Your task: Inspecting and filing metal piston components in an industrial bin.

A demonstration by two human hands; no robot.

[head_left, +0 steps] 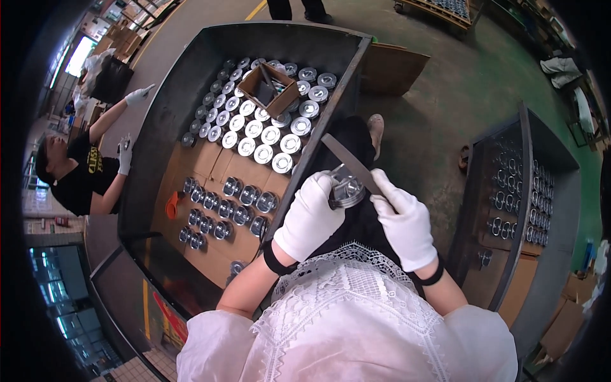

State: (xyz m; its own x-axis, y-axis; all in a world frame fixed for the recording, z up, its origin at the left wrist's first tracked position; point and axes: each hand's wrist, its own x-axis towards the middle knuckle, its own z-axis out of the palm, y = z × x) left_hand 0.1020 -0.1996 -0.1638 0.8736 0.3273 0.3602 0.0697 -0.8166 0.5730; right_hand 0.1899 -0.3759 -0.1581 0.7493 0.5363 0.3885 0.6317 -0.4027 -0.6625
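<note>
My left hand (pixel 310 213), in a white glove, grips a shiny metal piston (pixel 347 192) in front of my body. A long flat file (pixel 349 156) is held by my gloved right hand (pixel 405 224), its blade slanting up and left across the top of the piston. Whether the blade touches the metal I cannot tell. Left of my hands, a dark bin (pixel 337 79) lined with cardboard holds many more pistons. Bright round crowns (pixel 270 135) face up in the far rows, while nearer pistons (pixel 249 194) lie on their sides.
Among the far pistons stands a small cardboard box (pixel 283 102) with tools inside. An orange object (pixel 172 205) lies by the bin's left wall. Across the bin is a co-worker (pixel 83 162) in white gloves. Another bin (pixel 525 191) with metal parts stands at right.
</note>
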